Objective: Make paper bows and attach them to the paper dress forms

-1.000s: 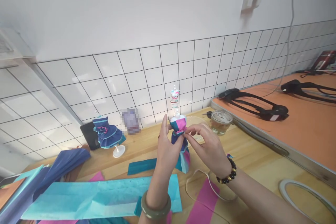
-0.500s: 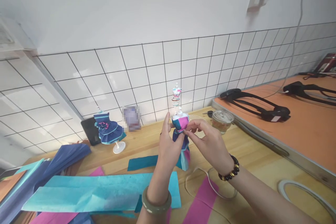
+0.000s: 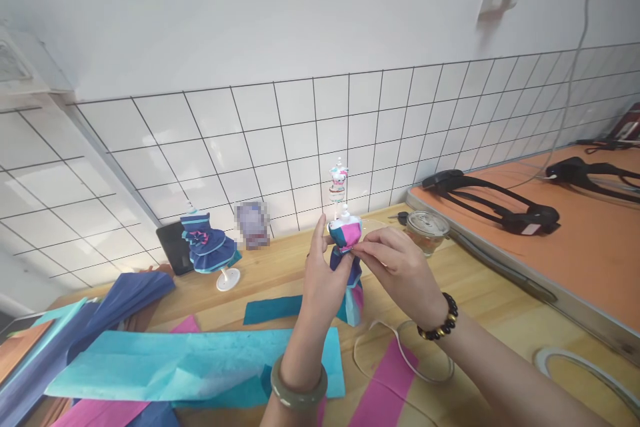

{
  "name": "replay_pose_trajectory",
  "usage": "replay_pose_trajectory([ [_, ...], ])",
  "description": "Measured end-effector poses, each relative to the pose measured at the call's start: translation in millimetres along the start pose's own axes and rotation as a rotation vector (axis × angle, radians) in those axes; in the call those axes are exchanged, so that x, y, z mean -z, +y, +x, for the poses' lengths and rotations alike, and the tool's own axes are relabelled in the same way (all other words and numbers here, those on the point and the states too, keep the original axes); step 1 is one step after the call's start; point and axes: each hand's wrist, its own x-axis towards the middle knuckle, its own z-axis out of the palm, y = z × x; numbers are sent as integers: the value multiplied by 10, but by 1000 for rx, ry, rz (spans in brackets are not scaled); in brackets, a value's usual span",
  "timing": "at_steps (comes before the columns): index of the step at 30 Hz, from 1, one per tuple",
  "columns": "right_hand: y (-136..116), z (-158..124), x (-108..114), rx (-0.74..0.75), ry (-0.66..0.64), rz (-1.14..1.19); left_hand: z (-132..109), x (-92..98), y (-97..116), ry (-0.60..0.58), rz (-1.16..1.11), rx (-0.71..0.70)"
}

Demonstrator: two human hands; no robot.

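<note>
A small white dress form point(image 3: 345, 233) wears a pink and teal bodice above a dark blue paper skirt point(image 3: 352, 273) with light blue and pink at its hem. My left hand point(image 3: 323, 273) grips it at the waist from the left, thumb across the front. From the right, my right hand point(image 3: 400, 267) pinches at the same waist with thumb and fingertips together. Whatever lies between those fingertips is too small to make out. Behind stands another little dress form point(image 3: 339, 180) in white and pink.
On the left, a finished-looking blue paper dress point(image 3: 213, 247) stands before a dark phone point(image 3: 175, 250). Light blue paper point(image 3: 190, 363), a teal strip point(image 3: 273, 309) and a pink strip point(image 3: 385, 383) lie in front. A lidded jar point(image 3: 427, 230), tape ring point(image 3: 585, 373) and black headsets point(image 3: 493, 203) are rightward.
My right hand's fingers have drawn closer together at the waist of the dress form, the hand tilting slightly. My left hand keeps its hold. The whole view has shifted a little.
</note>
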Motion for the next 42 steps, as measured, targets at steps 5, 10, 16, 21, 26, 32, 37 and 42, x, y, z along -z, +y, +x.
replay_pose_trajectory([
  [5,28,-48,-16,119,32,-77,0,-15,12,20,-17,-2],
  [10,57,-86,-34,147,26,-88,0,-24,21,26,-29,-4],
  [16,141,-120,-78,197,17,-122,3,-19,12,23,-34,-9],
  [21,172,-134,-94,201,14,-115,2,-24,3,24,-49,0],
  [26,163,-136,-98,166,58,-31,-2,-25,6,33,-46,9],
  [32,124,-146,-98,98,27,103,5,-11,-20,20,-63,12],
  [37,181,-170,-14,-82,164,138,20,-2,-49,15,-48,0],
  [42,708,-322,29,-457,102,54,22,14,-69,10,-45,-11],
])
